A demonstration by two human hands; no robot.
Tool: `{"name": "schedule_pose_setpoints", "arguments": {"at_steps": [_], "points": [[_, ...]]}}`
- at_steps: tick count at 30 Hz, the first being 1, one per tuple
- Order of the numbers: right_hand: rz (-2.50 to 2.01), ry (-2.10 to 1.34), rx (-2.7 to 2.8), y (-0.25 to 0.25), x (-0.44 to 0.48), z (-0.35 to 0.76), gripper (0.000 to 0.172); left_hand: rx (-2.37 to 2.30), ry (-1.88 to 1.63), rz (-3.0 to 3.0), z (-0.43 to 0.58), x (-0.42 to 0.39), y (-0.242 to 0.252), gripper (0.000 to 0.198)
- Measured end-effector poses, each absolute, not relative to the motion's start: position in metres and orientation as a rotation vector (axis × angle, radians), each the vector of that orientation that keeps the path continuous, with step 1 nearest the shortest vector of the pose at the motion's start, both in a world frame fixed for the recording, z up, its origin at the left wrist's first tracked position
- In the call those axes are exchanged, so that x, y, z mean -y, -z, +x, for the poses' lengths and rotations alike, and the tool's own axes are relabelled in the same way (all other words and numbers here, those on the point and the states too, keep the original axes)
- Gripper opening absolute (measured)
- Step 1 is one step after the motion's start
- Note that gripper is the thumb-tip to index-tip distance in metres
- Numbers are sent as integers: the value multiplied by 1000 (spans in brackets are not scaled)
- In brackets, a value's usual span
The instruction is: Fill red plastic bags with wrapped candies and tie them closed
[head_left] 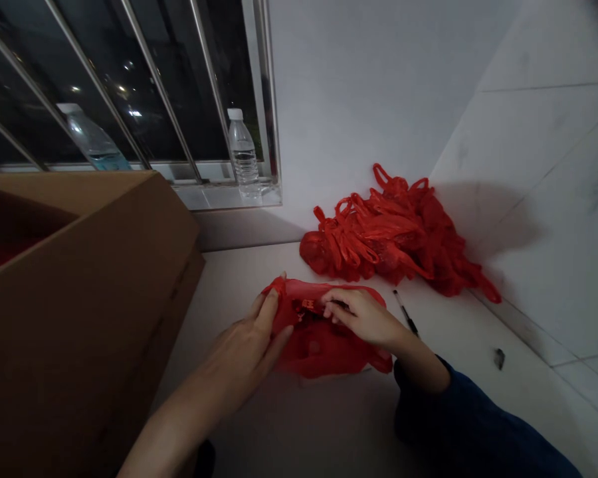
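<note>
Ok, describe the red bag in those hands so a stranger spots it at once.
Beside the brown cardboard box, red plastic bags lie heaped by the white wall. The single red bag lies apart from that heap, held between the left hand and right hand.

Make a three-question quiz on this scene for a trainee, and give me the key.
1. True or false: the left hand and the right hand both touch the red plastic bag.
2. Multiple choice: what lies on the floor against the wall, behind the hands? A) a coiled hose B) a pile of red plastic bags C) a folded towel
3. Short answer: what stands upright on the window ledge?

Key: 1 true; 2 B; 3 a plastic water bottle.
</note>
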State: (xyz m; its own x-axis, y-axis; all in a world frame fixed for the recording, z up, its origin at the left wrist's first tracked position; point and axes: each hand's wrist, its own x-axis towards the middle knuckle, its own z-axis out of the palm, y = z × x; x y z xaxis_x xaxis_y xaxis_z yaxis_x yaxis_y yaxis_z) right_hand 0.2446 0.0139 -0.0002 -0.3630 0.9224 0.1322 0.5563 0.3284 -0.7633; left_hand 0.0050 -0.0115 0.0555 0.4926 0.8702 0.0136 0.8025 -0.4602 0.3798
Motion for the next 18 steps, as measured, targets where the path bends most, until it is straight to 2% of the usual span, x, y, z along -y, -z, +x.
{"name": "schedule_pose_setpoints", "arguments": {"at_steps": [3,5,12,18], "points": [[-1503,-568,2180,7,-17,239,19,-1386,-323,2446,4,11,-54,59],[-1600,-518,2231,17,-21,233,21,-1349,-365,2468,3,12,-54,59],[-1367,-604,2189,62,-34,213,35,-1336,-372,2466,3,13,-54,58],[-1399,-764,2096,67,-39,214,32,-1301,-406,2487,3,14,-55,59]]}}
